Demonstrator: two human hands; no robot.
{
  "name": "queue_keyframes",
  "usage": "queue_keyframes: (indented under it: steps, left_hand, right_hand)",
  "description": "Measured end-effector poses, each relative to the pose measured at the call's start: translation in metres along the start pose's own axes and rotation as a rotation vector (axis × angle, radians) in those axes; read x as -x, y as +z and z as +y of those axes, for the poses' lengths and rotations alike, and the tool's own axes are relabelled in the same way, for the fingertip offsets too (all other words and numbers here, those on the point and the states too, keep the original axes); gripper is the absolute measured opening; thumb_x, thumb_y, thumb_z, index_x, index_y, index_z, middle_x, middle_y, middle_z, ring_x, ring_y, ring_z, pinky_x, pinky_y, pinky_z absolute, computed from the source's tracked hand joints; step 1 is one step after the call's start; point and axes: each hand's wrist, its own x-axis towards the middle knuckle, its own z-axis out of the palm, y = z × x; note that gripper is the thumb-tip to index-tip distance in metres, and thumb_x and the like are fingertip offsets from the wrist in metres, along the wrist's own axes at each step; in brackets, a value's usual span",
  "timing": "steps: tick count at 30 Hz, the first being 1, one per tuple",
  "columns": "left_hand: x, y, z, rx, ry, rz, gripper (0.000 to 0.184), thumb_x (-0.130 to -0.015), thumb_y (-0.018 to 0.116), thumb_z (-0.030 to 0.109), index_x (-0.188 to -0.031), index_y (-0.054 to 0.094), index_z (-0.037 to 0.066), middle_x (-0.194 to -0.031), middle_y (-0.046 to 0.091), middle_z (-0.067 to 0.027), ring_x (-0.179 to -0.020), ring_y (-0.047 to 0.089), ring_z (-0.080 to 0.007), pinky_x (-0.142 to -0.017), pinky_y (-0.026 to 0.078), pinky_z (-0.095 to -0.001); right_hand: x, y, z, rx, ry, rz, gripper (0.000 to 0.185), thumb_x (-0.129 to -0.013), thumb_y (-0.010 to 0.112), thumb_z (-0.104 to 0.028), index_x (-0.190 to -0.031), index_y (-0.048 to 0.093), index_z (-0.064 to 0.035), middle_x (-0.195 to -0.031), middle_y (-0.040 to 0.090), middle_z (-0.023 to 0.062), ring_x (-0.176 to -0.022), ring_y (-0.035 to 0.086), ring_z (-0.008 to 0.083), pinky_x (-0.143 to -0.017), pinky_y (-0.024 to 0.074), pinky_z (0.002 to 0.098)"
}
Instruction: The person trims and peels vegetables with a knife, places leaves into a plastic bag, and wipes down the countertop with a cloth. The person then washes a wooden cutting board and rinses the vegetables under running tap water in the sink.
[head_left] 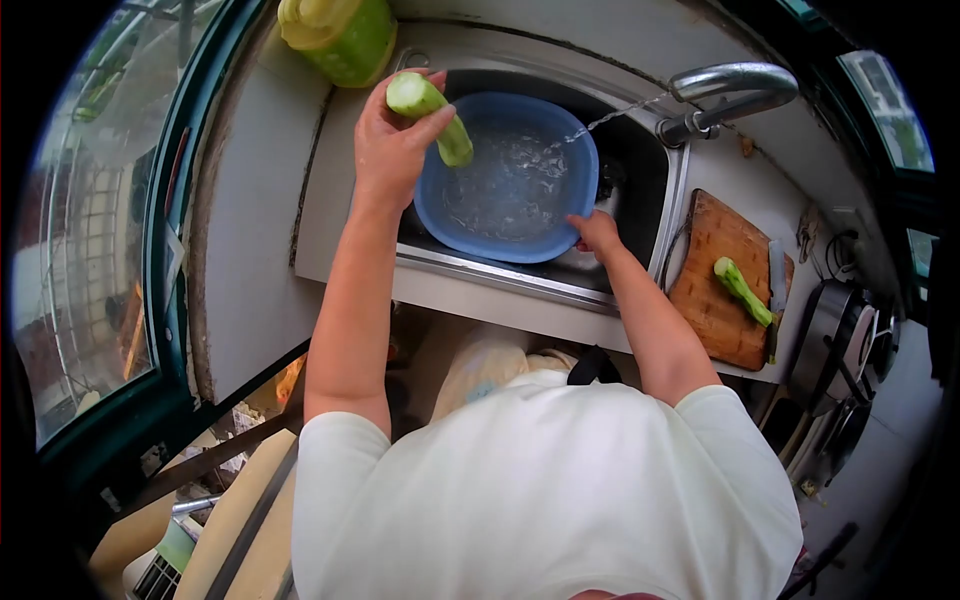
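My left hand [392, 140] is closed round a pale green peeled vegetable [430, 112], its cut end facing up, over the left side of a blue basin [432, 215]. The basin sits in the steel sink [640, 235] with water in it, and a stream from the curved faucet [735, 82] runs into it. At the basin's lower right rim my right hand [597, 234] grips the edge, its fingertips partly hidden.
A wooden cutting board [715, 290] lies right of the sink, bearing another green vegetable piece [742, 290] and a knife [777, 275]. A green-yellow container [345, 40] stands at the back left. Racked utensils [840, 340] are at the far right.
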Motion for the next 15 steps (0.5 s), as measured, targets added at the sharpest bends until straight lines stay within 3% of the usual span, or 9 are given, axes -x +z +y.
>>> queue_keyframes:
  steps: [4,5,10,15]
  left_hand:
    - [0.001,-0.010,0.000,0.007,-0.002,0.013,0.041,-0.073,0.067,-0.007,-0.111,0.053,0.001,-0.110,0.062,-0.0109,-0.102,0.057,-0.0164,-0.088,0.047,-0.0290]
    - [0.000,-0.011,-0.001,0.012,-0.005,0.022,0.041,-0.073,0.067,-0.007,-0.111,0.053,0.001,-0.110,0.062,-0.0105,-0.101,0.058,-0.0162,-0.088,0.047,-0.0289]
    - [-0.005,-0.010,-0.008,0.027,-0.026,0.012,0.042,-0.075,0.066,-0.006,-0.114,0.052,0.000,-0.113,0.061,-0.0123,-0.106,0.057,-0.0185,-0.095,0.043,-0.0301]
    - [-0.008,-0.008,-0.017,0.048,0.019,-0.016,0.041,-0.072,0.069,-0.003,-0.111,0.054,0.002,-0.107,0.063,-0.0080,-0.097,0.059,-0.0149,-0.085,0.047,-0.0280]
  right_hand:
    - [0.018,-0.013,-0.004,-0.139,-0.208,0.102,0.019,-0.080,0.057,-0.017,-0.090,0.061,-0.0012,-0.072,0.061,0.0061,-0.054,0.056,0.0149,-0.047,0.0466,0.0272]
    - [0.030,-0.023,-0.012,-0.125,-0.233,0.143,0.022,-0.075,0.055,-0.014,-0.085,0.062,0.0047,-0.072,0.063,0.0120,-0.059,0.061,0.0192,-0.049,0.0501,0.0316]
    - [0.078,-0.060,-0.049,0.083,-0.258,0.284,0.019,-0.076,0.053,-0.014,-0.078,0.060,0.0032,-0.067,0.062,0.0125,-0.053,0.060,0.0200,-0.051,0.0492,0.0321]
    - [0.104,-0.072,-0.072,0.336,-0.270,0.408,0.023,-0.076,0.052,-0.021,-0.077,0.060,0.0016,-0.070,0.062,0.0188,-0.061,0.062,0.0299,-0.060,0.0496,0.0375]
